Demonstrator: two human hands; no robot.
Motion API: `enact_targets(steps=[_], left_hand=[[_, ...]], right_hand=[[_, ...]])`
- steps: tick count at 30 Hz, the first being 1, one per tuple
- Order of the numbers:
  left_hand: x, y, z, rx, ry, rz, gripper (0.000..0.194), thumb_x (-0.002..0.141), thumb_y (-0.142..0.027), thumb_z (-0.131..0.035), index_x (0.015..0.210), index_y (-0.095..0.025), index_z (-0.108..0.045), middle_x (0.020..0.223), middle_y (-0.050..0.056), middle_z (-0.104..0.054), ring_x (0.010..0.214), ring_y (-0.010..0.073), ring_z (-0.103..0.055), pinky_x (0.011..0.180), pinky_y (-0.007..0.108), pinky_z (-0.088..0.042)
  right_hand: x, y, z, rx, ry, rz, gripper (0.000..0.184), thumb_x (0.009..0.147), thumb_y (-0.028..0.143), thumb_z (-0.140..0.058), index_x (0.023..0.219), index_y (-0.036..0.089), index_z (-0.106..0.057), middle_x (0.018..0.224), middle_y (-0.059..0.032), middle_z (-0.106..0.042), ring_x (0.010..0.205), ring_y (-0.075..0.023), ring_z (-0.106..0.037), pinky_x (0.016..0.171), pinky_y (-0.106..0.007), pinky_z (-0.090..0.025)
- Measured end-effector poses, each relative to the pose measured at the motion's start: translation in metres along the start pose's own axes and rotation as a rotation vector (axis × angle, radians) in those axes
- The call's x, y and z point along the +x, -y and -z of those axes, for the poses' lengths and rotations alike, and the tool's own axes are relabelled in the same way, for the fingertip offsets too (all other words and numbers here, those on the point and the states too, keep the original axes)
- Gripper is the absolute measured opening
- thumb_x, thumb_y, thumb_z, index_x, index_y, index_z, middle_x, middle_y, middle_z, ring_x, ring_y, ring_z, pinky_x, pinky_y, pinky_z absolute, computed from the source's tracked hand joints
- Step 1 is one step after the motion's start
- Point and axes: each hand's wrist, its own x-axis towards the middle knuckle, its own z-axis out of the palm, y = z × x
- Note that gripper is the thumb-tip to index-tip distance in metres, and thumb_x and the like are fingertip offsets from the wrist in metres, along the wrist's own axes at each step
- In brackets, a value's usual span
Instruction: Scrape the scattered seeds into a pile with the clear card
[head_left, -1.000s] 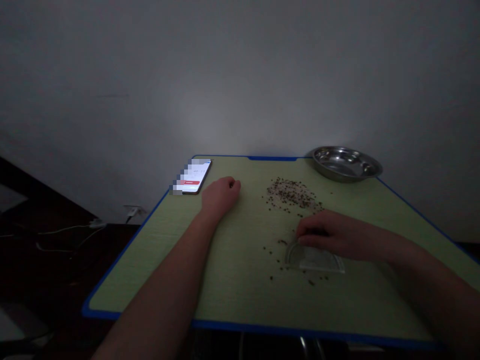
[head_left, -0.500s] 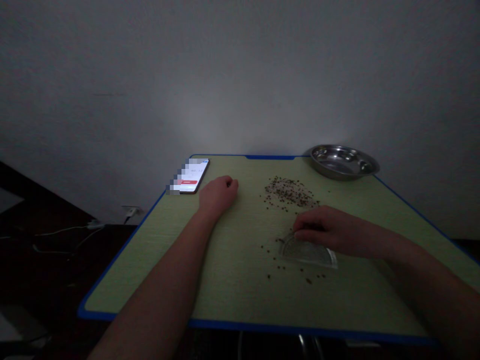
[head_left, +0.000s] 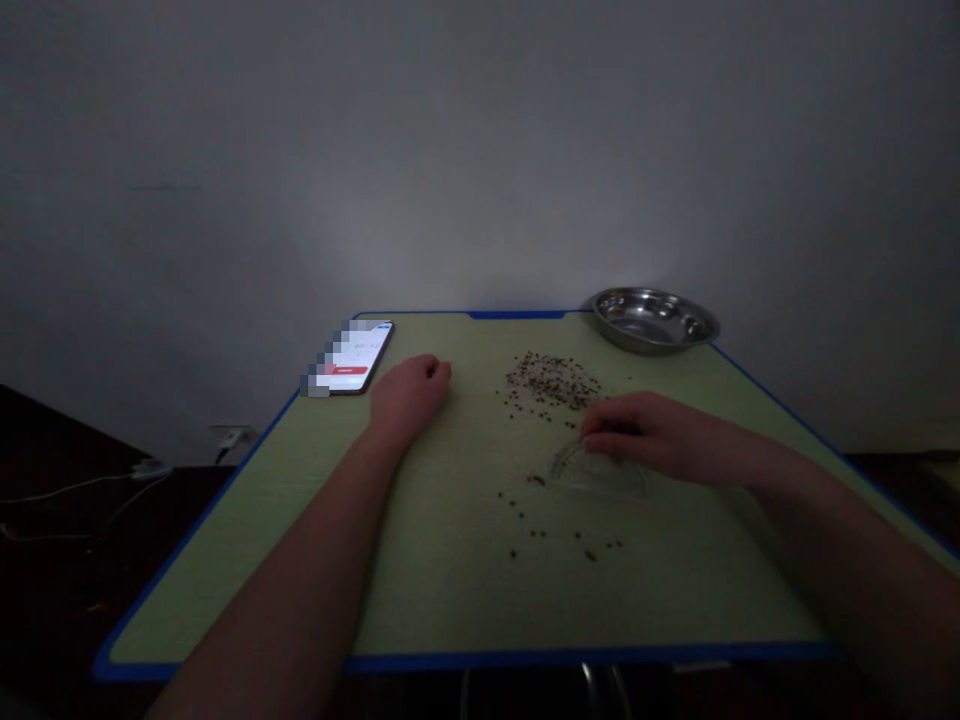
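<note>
Drawn away from the near edge of the table (head_left: 435, 590) since the earlier frames, the clear half-round plastic piece (head_left: 606, 482) now lies between the mixed pile of dark and pale grains (head_left: 553, 382) and the loose dark grains (head_left: 590, 556). Right hand (head_left: 645, 428): fingers bent, thumb and fingertips pinching the plastic by its curved side — whether its straight side is raised cannot be told. Left hand (head_left: 409, 392): curled into a loose fist beside the phone (head_left: 358, 358) at the far left corner; its inside is hidden, so whether it holds anything cannot be told. Metal bowl (head_left: 654, 346): at the far right corner, beyond the pile. Points of risk: the knuckles, close to the pile, could scatter its near side if they swung towards the far edge; the thin plastic — gripped only at one side — could tilt or slip if the pinch loosened.
</note>
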Motion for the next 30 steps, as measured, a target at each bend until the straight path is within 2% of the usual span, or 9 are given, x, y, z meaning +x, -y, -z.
enact_targets(steps=[4,10,18,30], left_hand=[[0.0,-0.001,0.0,0.001,-0.001,0.003,0.039,0.087,-0.043,-0.035,0.082,-0.021,-0.067,0.088,0.008,-0.07,0.077,0.0217,-0.06,0.061,0.031,-0.037],[0.001,-0.001,-0.001,0.005,-0.008,-0.007,0.039,0.087,-0.043,-0.035,0.083,-0.021,-0.067,0.089,0.009,-0.07,0.077,0.0213,-0.06,0.062,0.031,-0.039],[0.001,0.0,0.001,0.011,-0.001,0.003,0.039,0.087,-0.044,-0.035,0.083,-0.021,-0.067,0.089,0.009,-0.07,0.077,0.022,-0.06,0.061,0.031,-0.038],[-0.001,-0.003,0.001,0.008,0.003,-0.001,0.038,0.087,-0.043,-0.035,0.082,-0.021,-0.066,0.09,0.009,-0.07,0.078,0.0225,-0.06,0.061,0.032,-0.038]], right_hand=[[-0.026,-0.005,0.0,0.028,0.039,-0.061,0.031,0.09,0.044,-0.05,0.073,0.02,-0.059,0.066,0.0024,-0.053,0.061,-0.0131,-0.049,0.055,-0.026,-0.037],[-0.055,-0.025,-0.012,0.042,0.003,-0.141,0.033,0.092,0.047,-0.048,0.079,0.021,-0.065,0.074,-0.0008,-0.061,0.071,-0.0172,-0.056,0.063,-0.029,-0.043],[-0.061,-0.01,-0.023,0.048,-0.024,-0.174,0.032,0.093,0.044,-0.047,0.084,0.022,-0.069,0.078,-0.0028,-0.067,0.073,-0.0181,-0.06,0.066,-0.03,-0.045],[-0.065,-0.004,-0.034,0.035,-0.041,-0.175,0.033,0.093,0.044,-0.046,0.085,0.022,-0.069,0.082,-0.0032,-0.069,0.076,-0.0187,-0.062,0.068,-0.03,-0.047]])
